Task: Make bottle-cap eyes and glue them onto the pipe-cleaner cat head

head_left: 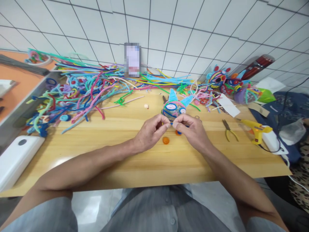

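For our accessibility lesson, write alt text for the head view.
A person's left hand and right hand nearly meet, fingertips pinched, before a blue-eared craft figure on a wooden table. Colourful pipe cleaners lie behind; pliers and a glue gun lie right.

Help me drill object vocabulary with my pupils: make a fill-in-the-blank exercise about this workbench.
1. The yellow-handled metal pliers lie to the ____ of the yellow plastic glue gun.
2. The small plain round disc between the two forearms is ____ in colour.
3. Just beyond the left and right hands, the round craft head has two pointed ____ horns.
4. The wall is covered in white ____.

Missing words: left; orange; blue; tiles.
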Motion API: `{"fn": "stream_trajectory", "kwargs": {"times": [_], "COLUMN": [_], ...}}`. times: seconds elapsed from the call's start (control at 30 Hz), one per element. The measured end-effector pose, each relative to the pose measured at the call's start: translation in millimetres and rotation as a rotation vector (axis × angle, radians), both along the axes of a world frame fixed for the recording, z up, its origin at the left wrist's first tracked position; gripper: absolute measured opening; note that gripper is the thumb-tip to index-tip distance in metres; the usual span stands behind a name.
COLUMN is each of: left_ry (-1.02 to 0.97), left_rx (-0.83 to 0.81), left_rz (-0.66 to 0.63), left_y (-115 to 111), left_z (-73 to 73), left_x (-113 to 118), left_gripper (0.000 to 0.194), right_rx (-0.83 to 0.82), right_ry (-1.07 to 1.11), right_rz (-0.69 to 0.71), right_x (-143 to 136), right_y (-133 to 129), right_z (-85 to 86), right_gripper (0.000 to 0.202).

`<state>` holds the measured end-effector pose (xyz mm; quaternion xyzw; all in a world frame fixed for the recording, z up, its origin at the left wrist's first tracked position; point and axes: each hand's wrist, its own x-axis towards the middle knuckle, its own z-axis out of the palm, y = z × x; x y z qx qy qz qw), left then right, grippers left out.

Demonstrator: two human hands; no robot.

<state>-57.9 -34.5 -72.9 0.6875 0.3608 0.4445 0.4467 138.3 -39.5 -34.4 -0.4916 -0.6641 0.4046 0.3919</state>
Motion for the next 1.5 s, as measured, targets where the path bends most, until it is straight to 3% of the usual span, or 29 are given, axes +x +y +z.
{"fn": "stream_trajectory", "kwargs": {"times": [0.2,0.37,0.63,0.8,0.97,1.23,1.5], "left_ry": [0.037,-0.045,-0.326,-0.543,-0.617,-0.584,-0.091], "left_rx": [0.104,-0.014,-0.208,-0.358,-0.366,-0.360,-0.069], "left_rz": [0.049,0.032,-0.002,0.003,-0.009,-0.042,-0.255], "left_y": [-1,-1,-1,0,2,5,30], "left_z": [-0.7,-1.3,8.6,14.7,24.0,32.0,52.8], "left_x": [-1,0,3,11,15,20,-7], "left_gripper": [0.009,0.013,0.035,0.038,0.042,0.045,0.035], "right_rx": [-0.133,-0.097,-0.054,-0.029,0.032,0.307,0.459], "right_ry": [0.191,0.193,0.202,0.260,0.271,0.058,-0.208], "right_rz": [-0.023,-0.021,-0.018,-0.008,-0.015,-0.132,0.005], "right_x": [-3,-4,-12,-19,-22,-23,-1], "right_y": [2,0,1,4,7,3,7], "right_z": [-16.9,-20.6,-9.0,3.5,15.5,17.2,29.3], "right_gripper": [0.014,0.015,0.024,0.026,0.019,0.009,0.010]}}
